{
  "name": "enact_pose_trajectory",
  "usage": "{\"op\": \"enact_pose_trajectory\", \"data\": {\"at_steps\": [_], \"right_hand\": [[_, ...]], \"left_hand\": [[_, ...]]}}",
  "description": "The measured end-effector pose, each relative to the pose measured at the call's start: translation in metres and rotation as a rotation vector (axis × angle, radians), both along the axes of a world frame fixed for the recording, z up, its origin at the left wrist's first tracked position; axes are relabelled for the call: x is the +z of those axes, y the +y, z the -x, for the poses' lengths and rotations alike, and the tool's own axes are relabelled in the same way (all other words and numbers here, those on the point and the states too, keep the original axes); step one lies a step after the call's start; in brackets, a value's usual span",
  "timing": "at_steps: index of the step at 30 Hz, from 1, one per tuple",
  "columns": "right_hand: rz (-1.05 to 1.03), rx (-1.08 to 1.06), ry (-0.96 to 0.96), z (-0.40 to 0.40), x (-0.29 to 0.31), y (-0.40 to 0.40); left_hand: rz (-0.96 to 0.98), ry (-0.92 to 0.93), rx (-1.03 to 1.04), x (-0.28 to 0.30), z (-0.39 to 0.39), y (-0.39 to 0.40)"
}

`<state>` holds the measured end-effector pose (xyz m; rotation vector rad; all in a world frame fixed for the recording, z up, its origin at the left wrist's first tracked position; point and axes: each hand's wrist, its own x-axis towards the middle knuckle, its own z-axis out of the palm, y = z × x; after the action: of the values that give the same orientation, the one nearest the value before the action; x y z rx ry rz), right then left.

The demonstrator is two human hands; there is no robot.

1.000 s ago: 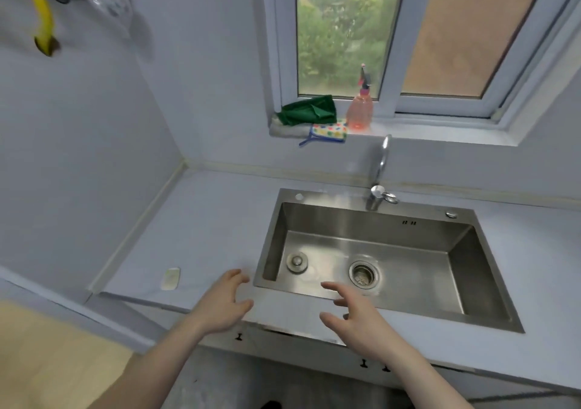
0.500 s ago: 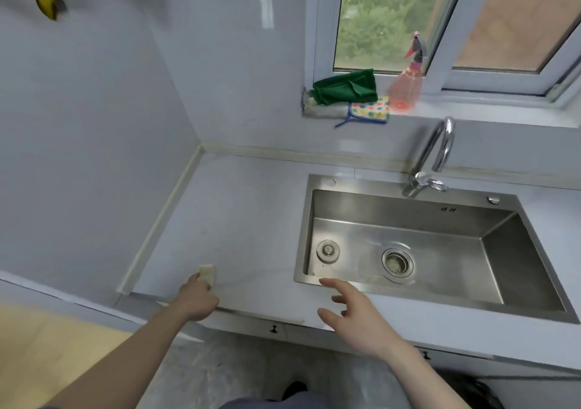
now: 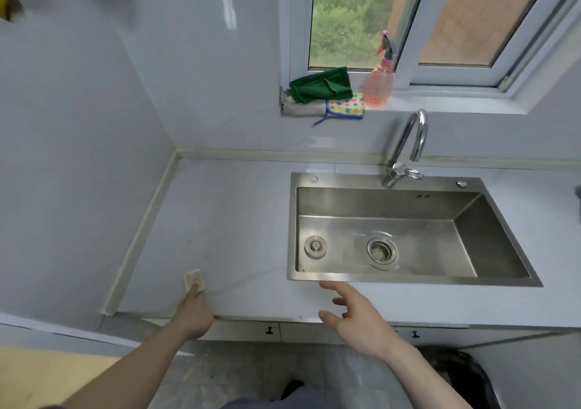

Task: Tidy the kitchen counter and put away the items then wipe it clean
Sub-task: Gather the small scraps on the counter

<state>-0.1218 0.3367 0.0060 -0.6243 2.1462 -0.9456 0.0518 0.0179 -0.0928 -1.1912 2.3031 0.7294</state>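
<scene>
Grey kitchen table [image 3: 239, 220] wraps a steel sink [image 3: 405, 279]. Left of the sink, near the front edge, the left hand [image 3: 193, 311] pinches a small pale bar [image 3: 194, 279]. The right hand [image 3: 358, 320] hovers spread, holding nothing. That shallow grip risks dropping the bar.

- Counter [image 3: 239, 220] left of sink [image 3: 393, 207]: wide bare stretch from back wall to front edge; only obstacle is small cream bar [image 3: 195, 279] at front edge nr left corner, w/ left hand [image 3: 193, 309] on it.
- Front strip betw. sink rim & counter edge: narrow; right hand [image 3: 358, 317] hovers over it.
- Faucet [image 3: 405, 150] arches over sink's back rim, blocks reach there.
- Window ledge's left end crowded: green cloth [image 3: 320, 84], dotted sponge [image 3: 345, 106], spray bottle [image 3: 379, 78] close together.
</scene>
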Motion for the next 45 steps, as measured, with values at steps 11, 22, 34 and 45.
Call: {"op": "enact_pose_trajectory", "data": {"at_steps": [11, 22, 34, 45], "right_hand": [[0.021, -0.204, 0.002, 0.001, 0.005, 0.049], [0.049, -0.494, 0.024, 0.024, 0.016, 0.146], [0.020, -0.682, 0.066, 0.035, 0.029, 0.285], [-0.024, -0.687, 0.096, 0.081, 0.053, 0.422]], "left_hand": [[-0.020, 0.347, -0.203, 0.039, 0.047, 0.057], [-0.102, 0.660, -0.648, 0.108, 0.130, 0.174], [-0.195, 0.735, -0.879, 0.136, 0.216, 0.319], [-0.233, 0.735, -0.935, 0.155, 0.282, 0.463]]}}
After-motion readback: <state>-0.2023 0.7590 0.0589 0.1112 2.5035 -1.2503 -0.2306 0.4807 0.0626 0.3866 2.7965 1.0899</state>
